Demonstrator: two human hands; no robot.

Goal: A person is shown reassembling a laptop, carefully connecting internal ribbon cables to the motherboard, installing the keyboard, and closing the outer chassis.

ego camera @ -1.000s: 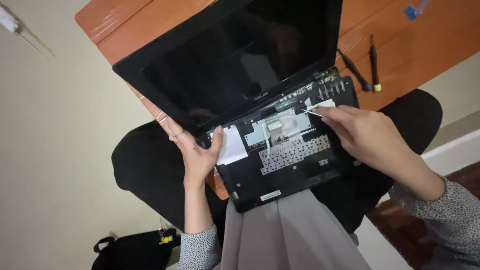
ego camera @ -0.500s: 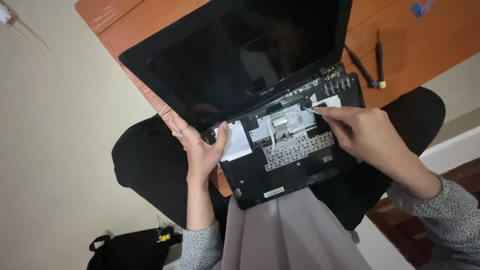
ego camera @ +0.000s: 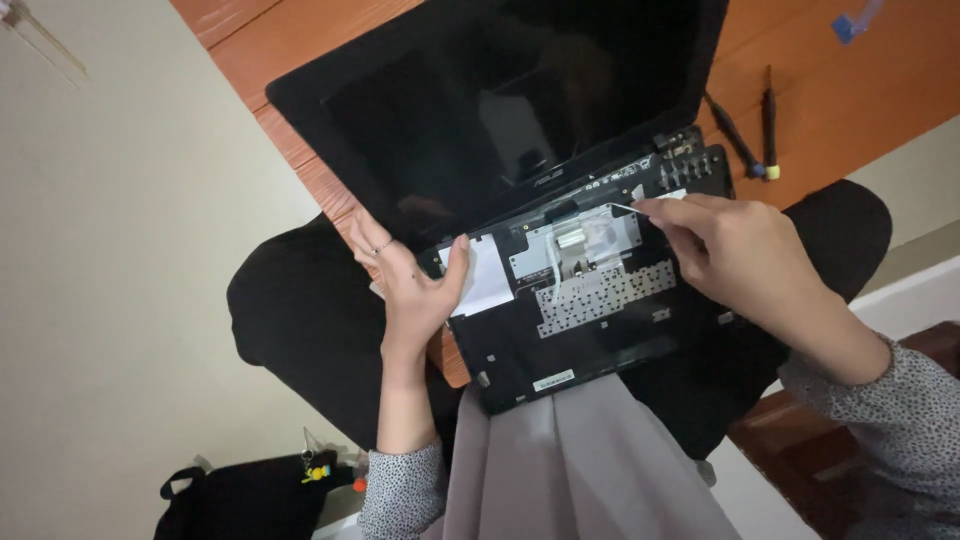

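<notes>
I am looking down at an opened laptop (ego camera: pixel 560 230) resting on the edge of a wooden table (ego camera: pixel 860 90) and partly over my lap, its dark screen tilted back and its keyboard removed, so the black base with a silvery metal plate (ego camera: pixel 590 270) lies exposed. My left hand (ego camera: pixel 410 290) steadies the near-left corner of the base: the fingers are spread and relaxed, the thumb pressed against the edge beside a white sticker (ego camera: pixel 485 275), gripping nothing. My right hand (ego camera: pixel 740 255) is over the right side of the base, the fingers pinched closed on a thin pale strip (ego camera: pixel 625 207) that leads towards the top right of the metal plate; whether it is a ribbon cable or a slim tool I cannot tell. Two dark screwdrivers (ego camera: pixel 750 125) lie on the table just beyond the right hinge, well clear of both hands. A black bag (ego camera: pixel 240 500) sits on the floor at lower left. In my judgement the step in hand is freeing or seating that strip at its connector near the hinge. The next move calls for a small, level pull or push along the strip's own line, with the left hand holding the base flat, since the strip looks easily creased.
</notes>
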